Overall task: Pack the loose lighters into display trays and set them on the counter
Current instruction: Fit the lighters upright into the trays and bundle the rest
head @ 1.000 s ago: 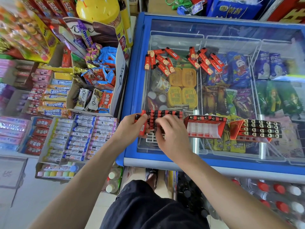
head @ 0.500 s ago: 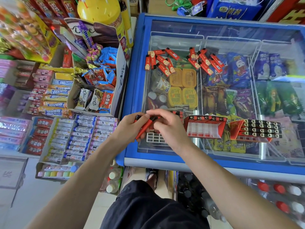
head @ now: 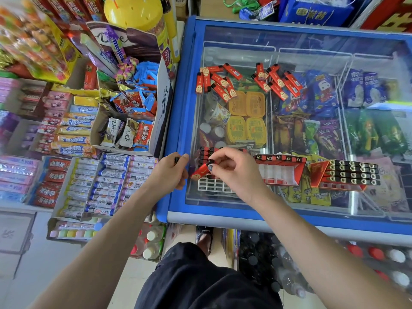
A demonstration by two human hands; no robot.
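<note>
Blue-framed chest freezer (head: 178,121) with sliding glass lid; inside, four yellow tubs (head: 246,118), dark ice-cream bars (head: 287,134), blue-and-white packets (head: 365,89) and green packets (head: 376,132) sorted by wire dividers. Left of the freezer: an open Dove carton (head: 163,108) holding chocolate and blue-wrapped sweets, a Mentos roll (head: 117,49) standing in it, a yellow jar (head: 136,12) behind. Nearer, rows of tubed candy (head: 107,181) in a tray. Below the freezer edge, bottles with red and white caps (head: 379,253); tiled floor (head: 33,275) at lower left.
</note>
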